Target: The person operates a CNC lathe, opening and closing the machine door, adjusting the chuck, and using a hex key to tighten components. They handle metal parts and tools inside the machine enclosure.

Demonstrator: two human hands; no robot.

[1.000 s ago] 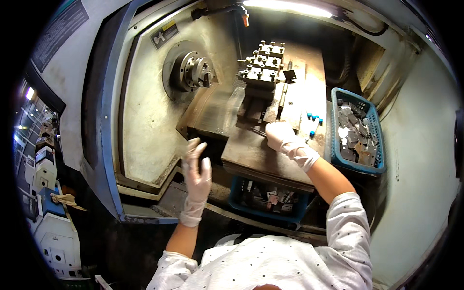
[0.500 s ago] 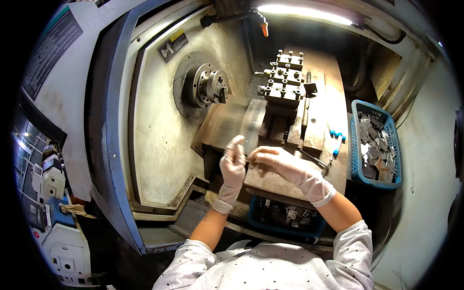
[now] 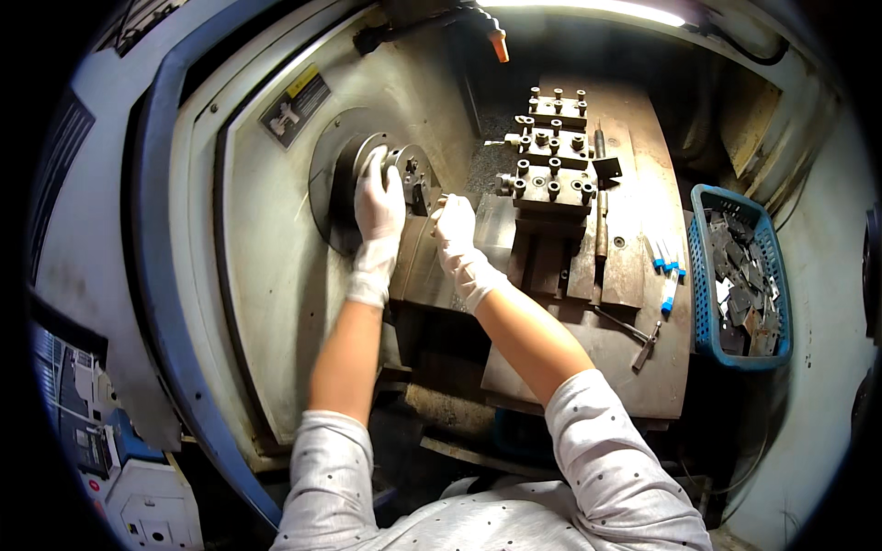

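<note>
In front of me is a lathe chuck (image 3: 413,165), round and metal, with jaws and bolt holes on its face. My left hand (image 3: 378,202), in a thin white glove, grips its near side, with the fingers up against the rim. Just right of the chuck face is my gloved right hand (image 3: 457,223), its fingers curled together. Something small and brownish shows at those fingertips, too small to name. The right hand appears apart from the chuck.
A tool post block (image 3: 551,179) with several bolts stands to the right. A T-handle wrench (image 3: 634,338) and blue-capped tubes (image 3: 669,275) lie on the carriage. Beyond is a blue basket (image 3: 700,303) of metal plates. An orange-tipped nozzle (image 3: 499,46) hangs above.
Both hands have moved forward and left, from over the carriage front to the chuck. The left hand has taken hold of the chuck's side. My view has shifted slightly.
</note>
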